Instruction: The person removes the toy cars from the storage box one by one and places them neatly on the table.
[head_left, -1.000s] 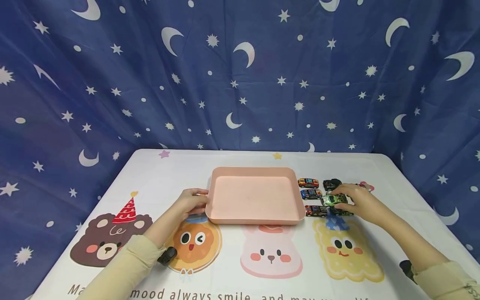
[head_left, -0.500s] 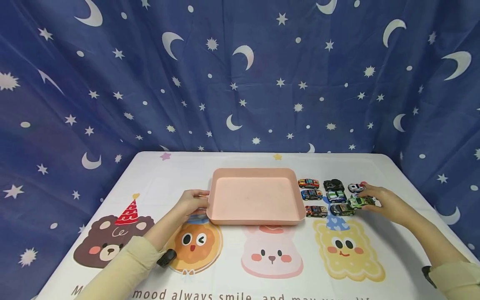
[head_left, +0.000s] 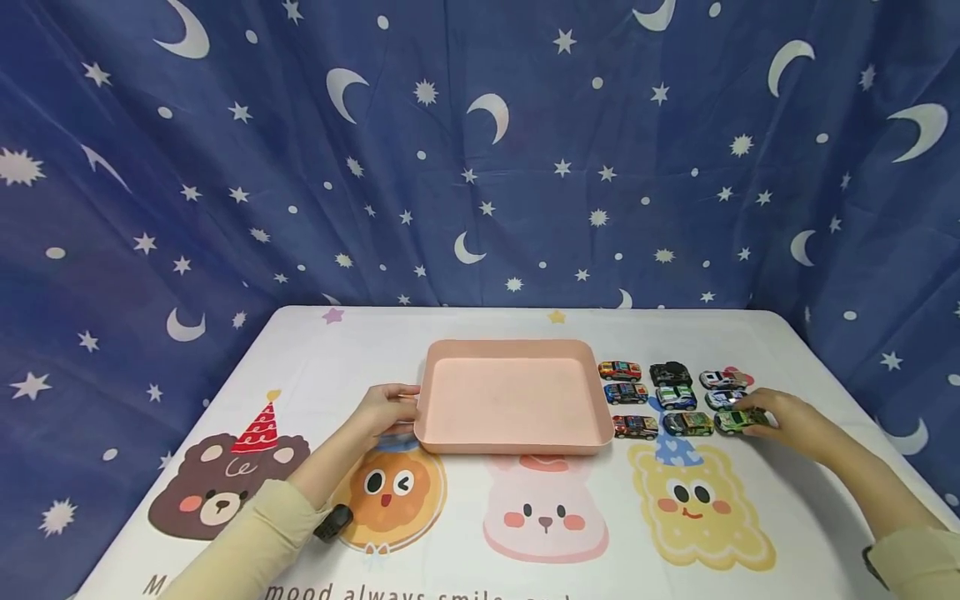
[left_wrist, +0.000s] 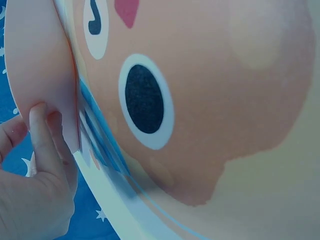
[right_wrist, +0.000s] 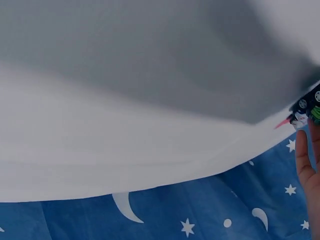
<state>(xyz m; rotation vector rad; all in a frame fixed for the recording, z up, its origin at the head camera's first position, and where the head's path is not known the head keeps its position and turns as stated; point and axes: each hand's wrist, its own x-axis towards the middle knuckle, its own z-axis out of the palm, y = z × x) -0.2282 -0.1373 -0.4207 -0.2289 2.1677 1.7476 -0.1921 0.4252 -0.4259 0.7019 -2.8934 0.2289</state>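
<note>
At the left wall of the pink tray (head_left: pixel 513 392), my left hand (head_left: pixel 384 410) touches the outside with its fingertips; no finger shows inside the tray. The left wrist view has these fingers against the tray's outer wall (left_wrist: pixel 40 55). My right hand (head_left: pixel 795 423) grips the right end of a green toy car (head_left: pixel 735 421), which sits on the table at the near end of the rightmost column. Just behind it lies a white-and-blue toy car (head_left: pixel 722 400), then a white-and-red toy car (head_left: pixel 718 381). In the right wrist view, only part of the right hand (right_wrist: pixel 310 165) and a dark car piece appear.
Several more toy cars stand in two columns right of the tray, among them a black car (head_left: pixel 670 374) and a red-and-black car (head_left: pixel 635 427). A white cartoon tablecloth (head_left: pixel 360 350) covers the table. Behind hangs a blue starry curtain (head_left: pixel 525 242).
My right hand has moved the green toy car rightward, out of the middle column to the near end of the right one. The left hand and the tray have stayed in place.
</note>
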